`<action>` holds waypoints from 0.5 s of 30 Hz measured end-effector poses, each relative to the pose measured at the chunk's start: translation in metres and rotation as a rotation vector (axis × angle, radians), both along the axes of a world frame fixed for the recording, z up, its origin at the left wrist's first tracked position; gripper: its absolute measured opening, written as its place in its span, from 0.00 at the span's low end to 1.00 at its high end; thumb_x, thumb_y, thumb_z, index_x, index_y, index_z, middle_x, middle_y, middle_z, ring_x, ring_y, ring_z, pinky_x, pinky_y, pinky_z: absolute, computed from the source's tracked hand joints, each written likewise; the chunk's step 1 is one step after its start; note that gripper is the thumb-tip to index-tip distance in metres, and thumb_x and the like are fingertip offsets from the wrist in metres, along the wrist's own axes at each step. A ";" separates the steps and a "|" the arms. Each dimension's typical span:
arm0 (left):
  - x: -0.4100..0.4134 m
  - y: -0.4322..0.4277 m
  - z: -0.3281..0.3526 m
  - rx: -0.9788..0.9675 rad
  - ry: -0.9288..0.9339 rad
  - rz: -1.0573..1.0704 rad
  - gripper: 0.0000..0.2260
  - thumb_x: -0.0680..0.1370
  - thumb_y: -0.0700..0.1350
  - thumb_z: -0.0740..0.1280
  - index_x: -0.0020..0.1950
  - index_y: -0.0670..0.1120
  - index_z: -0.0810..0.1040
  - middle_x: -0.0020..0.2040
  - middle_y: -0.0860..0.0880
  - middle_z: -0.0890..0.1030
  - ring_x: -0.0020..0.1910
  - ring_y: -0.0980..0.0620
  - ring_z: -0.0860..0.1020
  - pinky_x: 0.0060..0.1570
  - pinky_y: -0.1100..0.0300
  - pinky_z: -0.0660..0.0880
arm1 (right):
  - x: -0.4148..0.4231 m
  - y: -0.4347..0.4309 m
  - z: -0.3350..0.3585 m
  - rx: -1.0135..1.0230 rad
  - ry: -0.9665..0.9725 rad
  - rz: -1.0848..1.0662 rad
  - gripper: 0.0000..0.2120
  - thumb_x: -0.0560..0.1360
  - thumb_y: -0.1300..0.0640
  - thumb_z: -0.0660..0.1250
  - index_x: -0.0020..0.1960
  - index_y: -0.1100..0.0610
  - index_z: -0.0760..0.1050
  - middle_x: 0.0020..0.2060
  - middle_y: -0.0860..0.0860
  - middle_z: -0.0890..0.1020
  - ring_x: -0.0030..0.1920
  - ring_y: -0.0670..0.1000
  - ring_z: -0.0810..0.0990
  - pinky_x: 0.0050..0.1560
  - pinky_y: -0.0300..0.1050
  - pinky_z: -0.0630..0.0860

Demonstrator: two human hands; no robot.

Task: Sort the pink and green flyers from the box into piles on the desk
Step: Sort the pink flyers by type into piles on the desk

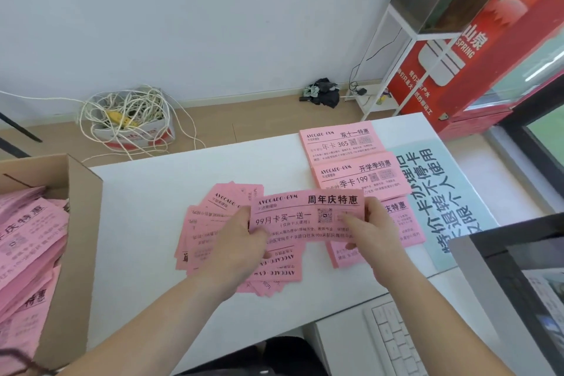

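Left hand (pixel 241 238) and right hand (pixel 370 230) pinched one pink flyer (pixel 306 214) — ends held at 9 and 3 o'clock; loose pile (pixel 201 241) lay beneath.

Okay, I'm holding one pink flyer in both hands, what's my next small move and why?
Probably move the held flyer right and lay it on the nearest pile, partly behind your right hand. Its headline ends in the same characters visible on that pile; the middle pile and far pile show different headlines.
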State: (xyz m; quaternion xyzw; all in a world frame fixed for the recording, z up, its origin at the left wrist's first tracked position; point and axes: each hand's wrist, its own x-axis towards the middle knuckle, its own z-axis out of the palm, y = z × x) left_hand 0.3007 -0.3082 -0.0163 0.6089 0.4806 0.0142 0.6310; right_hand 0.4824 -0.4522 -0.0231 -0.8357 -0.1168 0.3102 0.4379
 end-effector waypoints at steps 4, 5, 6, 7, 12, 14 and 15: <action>0.022 -0.022 -0.012 0.109 0.037 -0.055 0.12 0.84 0.41 0.58 0.54 0.57 0.76 0.52 0.57 0.84 0.43 0.54 0.86 0.44 0.52 0.83 | 0.012 -0.028 -0.014 -0.053 -0.232 -0.017 0.10 0.84 0.61 0.60 0.57 0.46 0.73 0.48 0.43 0.82 0.50 0.45 0.81 0.43 0.41 0.78; 0.028 -0.027 -0.016 0.098 0.037 -0.058 0.12 0.83 0.41 0.59 0.55 0.57 0.77 0.51 0.57 0.84 0.43 0.53 0.86 0.46 0.50 0.84 | 0.016 -0.035 -0.017 -0.057 -0.258 -0.035 0.12 0.83 0.62 0.59 0.60 0.47 0.74 0.49 0.42 0.82 0.50 0.41 0.80 0.42 0.35 0.75; 0.035 -0.032 -0.020 0.068 0.037 -0.048 0.12 0.83 0.40 0.60 0.55 0.56 0.79 0.51 0.57 0.85 0.42 0.53 0.86 0.47 0.50 0.84 | 0.020 -0.042 -0.021 -0.069 -0.279 -0.062 0.14 0.83 0.63 0.60 0.62 0.48 0.74 0.50 0.41 0.81 0.51 0.39 0.79 0.43 0.31 0.73; 0.041 -0.038 -0.024 0.017 0.030 -0.025 0.12 0.83 0.39 0.61 0.55 0.55 0.80 0.50 0.56 0.85 0.42 0.52 0.86 0.46 0.51 0.85 | 0.025 -0.048 -0.024 -0.082 -0.296 -0.093 0.16 0.82 0.65 0.60 0.65 0.48 0.73 0.51 0.42 0.80 0.51 0.39 0.79 0.44 0.31 0.74; 0.073 -0.067 -0.030 -0.090 -0.021 -0.024 0.11 0.79 0.35 0.70 0.56 0.49 0.77 0.46 0.46 0.85 0.41 0.49 0.85 0.34 0.58 0.82 | 0.058 -0.066 -0.042 -0.303 -0.475 -0.151 0.24 0.80 0.66 0.60 0.73 0.52 0.70 0.61 0.48 0.75 0.52 0.50 0.75 0.46 0.48 0.76; 0.087 -0.072 -0.035 -0.057 -0.030 -0.042 0.14 0.78 0.36 0.71 0.57 0.54 0.75 0.46 0.41 0.84 0.38 0.46 0.85 0.36 0.58 0.82 | 0.070 -0.068 -0.046 -0.341 -0.522 -0.151 0.24 0.79 0.67 0.60 0.73 0.52 0.71 0.60 0.49 0.73 0.50 0.52 0.76 0.39 0.46 0.75; 0.092 -0.074 -0.038 -0.020 -0.028 -0.056 0.16 0.78 0.37 0.72 0.57 0.56 0.74 0.45 0.41 0.83 0.38 0.45 0.85 0.39 0.55 0.83 | 0.074 -0.068 -0.049 -0.355 -0.538 -0.153 0.24 0.79 0.67 0.60 0.73 0.52 0.71 0.59 0.50 0.73 0.49 0.53 0.76 0.38 0.46 0.74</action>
